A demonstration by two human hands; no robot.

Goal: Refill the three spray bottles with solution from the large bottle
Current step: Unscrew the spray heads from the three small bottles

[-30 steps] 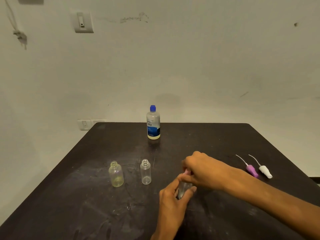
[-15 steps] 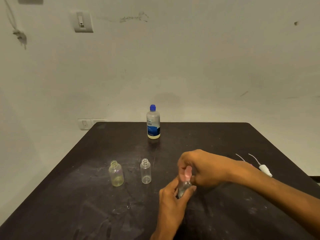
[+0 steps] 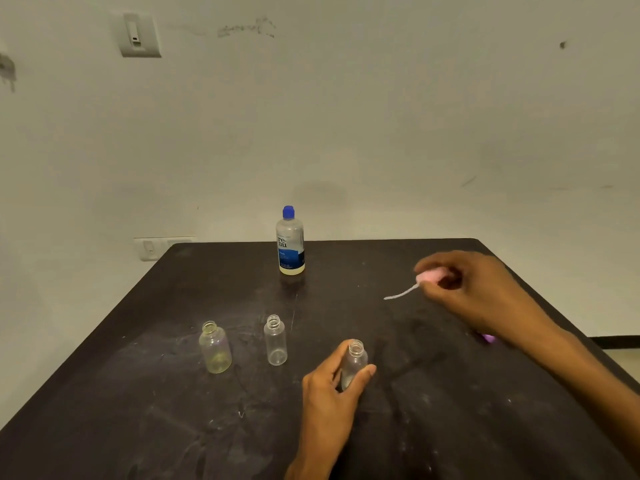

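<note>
Nearest the viewer, on the dark table (image 3: 138,393), the left hand (image 3: 332,393) grips an uncapped spray bottle (image 3: 353,363), thumb and fingers curled round its clear body; the bottle stands upright, neck open. Left of it stand two more open spray bottles, well apart from either hand: a middle bottle (image 3: 275,341) that looks empty and a left bottle (image 3: 214,348) with a yellowish trace at the base. Count: three spray bottles, all uncapped. Farther and to the right, the right hand (image 3: 467,289) is raised above the table and pinches a pink spray cap (image 3: 433,274), its dip tube (image 3: 401,293) trailing down to the left; both are motion-blurred. A purple cap (image 3: 489,338) shows only as a sliver beside the right forearm, mostly hidden. At the far edge, centre, stands one large bottle (image 3: 290,244) with blue cap on, untouched, well apart from both hands
</note>
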